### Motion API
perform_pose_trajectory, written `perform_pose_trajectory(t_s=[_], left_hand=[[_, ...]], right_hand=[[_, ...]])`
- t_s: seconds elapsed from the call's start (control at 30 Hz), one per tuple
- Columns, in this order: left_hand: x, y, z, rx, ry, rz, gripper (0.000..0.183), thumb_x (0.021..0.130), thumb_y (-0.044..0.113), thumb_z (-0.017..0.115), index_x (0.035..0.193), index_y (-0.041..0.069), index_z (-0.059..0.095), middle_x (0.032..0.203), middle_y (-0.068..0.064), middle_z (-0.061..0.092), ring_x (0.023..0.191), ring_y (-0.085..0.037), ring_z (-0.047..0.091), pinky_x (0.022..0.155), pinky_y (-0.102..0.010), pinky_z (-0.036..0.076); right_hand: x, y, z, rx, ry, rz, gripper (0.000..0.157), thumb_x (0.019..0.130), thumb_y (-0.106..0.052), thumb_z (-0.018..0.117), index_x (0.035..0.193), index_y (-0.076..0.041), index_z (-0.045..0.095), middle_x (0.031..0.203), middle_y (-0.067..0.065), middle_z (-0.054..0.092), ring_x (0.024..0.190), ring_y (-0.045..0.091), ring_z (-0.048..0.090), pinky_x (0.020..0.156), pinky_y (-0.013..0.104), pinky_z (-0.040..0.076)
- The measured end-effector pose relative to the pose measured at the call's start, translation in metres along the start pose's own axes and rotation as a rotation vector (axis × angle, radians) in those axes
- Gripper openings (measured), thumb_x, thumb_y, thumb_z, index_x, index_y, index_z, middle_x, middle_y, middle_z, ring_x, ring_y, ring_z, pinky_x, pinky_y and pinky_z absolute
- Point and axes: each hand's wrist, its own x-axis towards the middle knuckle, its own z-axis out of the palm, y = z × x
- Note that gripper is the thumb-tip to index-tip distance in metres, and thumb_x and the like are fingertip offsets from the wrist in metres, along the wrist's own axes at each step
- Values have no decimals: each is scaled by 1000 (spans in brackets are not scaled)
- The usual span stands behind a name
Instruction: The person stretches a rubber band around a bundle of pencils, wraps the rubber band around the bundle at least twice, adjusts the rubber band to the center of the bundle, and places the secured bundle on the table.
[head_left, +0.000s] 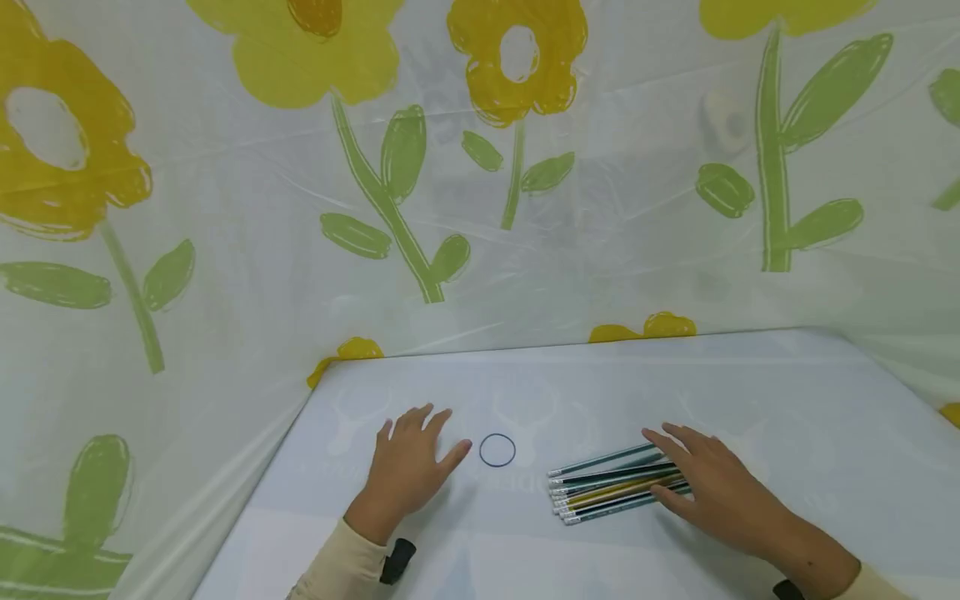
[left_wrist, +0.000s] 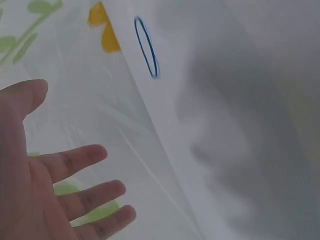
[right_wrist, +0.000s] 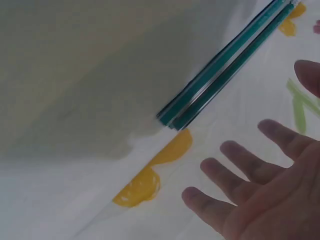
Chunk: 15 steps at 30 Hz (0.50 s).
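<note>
A loose bunch of pencils lies on the white table, mostly teal and dark with a gold one among them, their eraser ends toward the left. My right hand hovers over their right ends with fingers spread, and it hides those ends. In the right wrist view the teal pencils lie apart from the outstretched fingers. A thin blue ring, perhaps a rubber band, lies flat left of the pencils. Just left of that ring is my left hand, its fingers spread and holding nothing. The left wrist view shows the ring beyond the thumb.
The white tabletop has faint printed patterns. Behind it and along its left side hangs a pale sheet with yellow flowers and green leaves. Dark straps sit at both wrists by the beige sleeves.
</note>
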Motion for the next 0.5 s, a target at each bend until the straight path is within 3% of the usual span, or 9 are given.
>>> perform_pose_trajectory(t_s=[0.1, 0.23, 0.5], left_hand=[[-3, 15, 4, 9, 21, 67, 59, 95, 59, 55, 136, 17, 60, 142, -12, 57, 135, -32, 50, 108, -63, 36], [-5, 36, 10, 5, 19, 137, 55, 94, 57, 57, 132, 18, 62, 139, -10, 60, 132, -30, 52, 108, -60, 38], [-5, 72, 19, 21, -34, 202, 53, 93, 58, 58, 132, 23, 62, 137, -2, 61, 131, -24, 53, 107, -55, 40]], right_hand=[[2, -6, 2, 4, -4, -11, 72, 82, -42, 79, 144, -18, 52, 148, 19, 48, 132, 44, 46, 102, 66, 41], [9, -9, 2, 9, -31, -26, 74, 80, -42, 81, 143, -17, 53, 146, 21, 50, 130, 45, 48, 101, 66, 42], [26, -17, 8, 76, -116, -26, 79, 77, -41, 84, 145, -17, 51, 148, 21, 49, 133, 45, 46, 106, 66, 37]])
